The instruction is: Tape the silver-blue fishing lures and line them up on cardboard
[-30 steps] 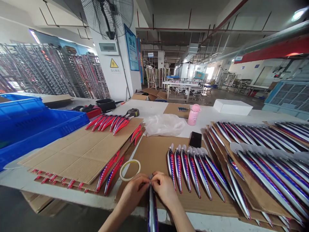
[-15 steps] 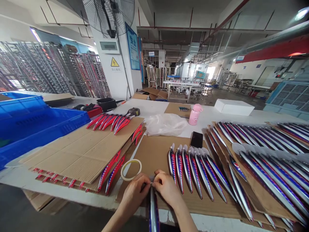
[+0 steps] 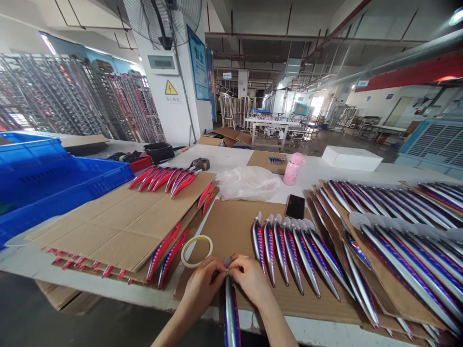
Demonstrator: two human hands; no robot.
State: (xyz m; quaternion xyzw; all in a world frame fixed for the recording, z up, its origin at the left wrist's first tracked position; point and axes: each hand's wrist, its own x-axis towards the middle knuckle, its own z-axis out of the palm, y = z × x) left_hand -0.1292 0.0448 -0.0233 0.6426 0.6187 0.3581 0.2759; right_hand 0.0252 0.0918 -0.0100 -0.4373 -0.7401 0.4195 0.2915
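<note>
Both my hands meet at the near edge of a cardboard sheet (image 3: 231, 226). My left hand (image 3: 202, 284) and my right hand (image 3: 249, 279) pinch the far tip of a long silver, blue and red fishing lure (image 3: 230, 313) that points toward me. Fingers of both are closed round its end. A roll of clear tape (image 3: 196, 250) lies just left of my left hand. To the right of my right hand a row of several matching lures (image 3: 292, 250) lies on the same sheet.
Stacked cardboard with red lures (image 3: 162, 179) lies to the left, beside a blue crate (image 3: 47, 183). More blue lures (image 3: 398, 226) fill sheets at right. A black phone (image 3: 294, 206), plastic bag (image 3: 248, 182), pink bottle (image 3: 292, 169) and white box (image 3: 351, 158) sit farther back.
The view has tilted slightly. My hands keep their pinch on the lure's tip with only small finger shifts.
</note>
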